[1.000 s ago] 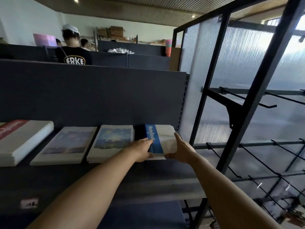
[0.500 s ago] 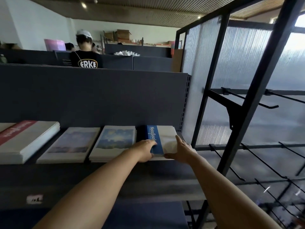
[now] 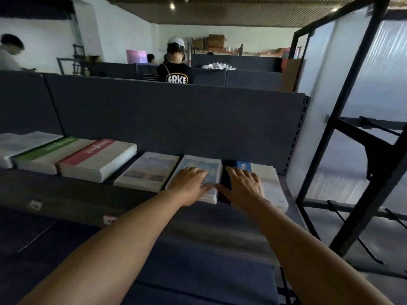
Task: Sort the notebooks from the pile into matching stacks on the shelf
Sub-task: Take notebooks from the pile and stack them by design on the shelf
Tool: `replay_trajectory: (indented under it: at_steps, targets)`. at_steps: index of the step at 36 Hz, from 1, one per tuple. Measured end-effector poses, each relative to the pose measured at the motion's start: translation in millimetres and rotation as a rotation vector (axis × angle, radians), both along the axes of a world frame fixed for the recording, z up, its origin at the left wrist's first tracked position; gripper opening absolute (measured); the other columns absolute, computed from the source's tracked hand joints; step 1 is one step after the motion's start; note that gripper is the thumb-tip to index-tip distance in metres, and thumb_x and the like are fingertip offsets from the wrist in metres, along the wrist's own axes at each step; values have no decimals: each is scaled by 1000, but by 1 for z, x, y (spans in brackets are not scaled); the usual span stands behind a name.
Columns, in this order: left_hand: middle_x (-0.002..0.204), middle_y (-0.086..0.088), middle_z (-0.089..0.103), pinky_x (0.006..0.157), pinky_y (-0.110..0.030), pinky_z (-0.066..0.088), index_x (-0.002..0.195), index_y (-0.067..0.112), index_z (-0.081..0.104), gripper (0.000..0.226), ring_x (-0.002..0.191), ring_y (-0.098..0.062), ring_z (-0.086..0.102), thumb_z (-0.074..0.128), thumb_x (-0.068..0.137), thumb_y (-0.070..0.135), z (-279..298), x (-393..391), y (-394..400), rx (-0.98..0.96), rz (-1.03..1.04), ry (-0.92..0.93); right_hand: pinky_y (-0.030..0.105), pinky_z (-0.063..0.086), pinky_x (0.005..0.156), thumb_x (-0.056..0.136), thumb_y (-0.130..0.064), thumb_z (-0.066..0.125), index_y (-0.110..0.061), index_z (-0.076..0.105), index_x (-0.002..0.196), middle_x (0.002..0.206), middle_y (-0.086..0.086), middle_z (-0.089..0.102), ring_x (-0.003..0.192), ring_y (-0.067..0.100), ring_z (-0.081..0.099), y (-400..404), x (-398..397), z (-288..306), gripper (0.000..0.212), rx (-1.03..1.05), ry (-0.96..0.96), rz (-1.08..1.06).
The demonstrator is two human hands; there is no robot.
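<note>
Several notebook stacks lie side by side on a dark shelf. At the right end sits the blue-spined stack; my right hand lies flat on it with fingers spread. Just left is a stack with a blue sky cover, and my left hand rests on it, fingers straight, thumb at its right edge. Further left come a pale purple-cover stack, a red-band stack, a green-band stack and a white stack. Neither hand holds anything.
A dark back panel rises behind the shelf. A black metal rack with hooks and translucent sheeting stands to the right. A lower blue shelf sits below. People stand beyond the panel, one in a black shirt.
Both hands have left the sides of the blue-spined stack. My left hand moved onto the sky-cover stack; my right hand now lies on top of the blue-spined stack. The view swung left.
</note>
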State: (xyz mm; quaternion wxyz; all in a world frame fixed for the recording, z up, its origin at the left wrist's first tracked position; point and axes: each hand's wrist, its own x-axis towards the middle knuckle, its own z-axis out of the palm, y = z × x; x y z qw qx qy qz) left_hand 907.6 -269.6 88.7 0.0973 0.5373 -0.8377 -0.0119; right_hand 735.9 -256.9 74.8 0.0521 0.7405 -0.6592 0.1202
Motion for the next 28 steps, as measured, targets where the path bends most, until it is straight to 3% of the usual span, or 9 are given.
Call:
replay_trajectory:
  at_steps: [8, 16, 28]
  targets:
    - [140, -2, 49, 100, -34, 39, 132, 21, 50, 44, 125, -21, 46, 38, 100, 47, 5, 125, 23, -42, 215, -20, 41, 25, 110, 95, -59, 33, -21, 26, 148, 150, 2, 35, 135, 26, 36, -13, 104, 3, 65, -5, 37, 196]
    - [148, -2, 38, 107, -38, 31, 143, 22, 39, 53, 135, -23, 35, 30, 100, 52, 2, 258, 60, 45, 470, -78, 44, 26, 109, 97, -57, 32, -20, 28, 146, 147, 8, 39, 132, 30, 39, -14, 234, 8, 62, 129, 97, 312]
    - [144, -2, 44, 107, -37, 32, 139, 21, 44, 52, 132, -22, 38, 31, 100, 53, 1, 463, 112, 14, 616, -121, 44, 30, 102, 96, -55, 35, -19, 37, 139, 138, 9, 47, 123, 29, 45, 0, 440, 16, 56, 141, 146, 445]
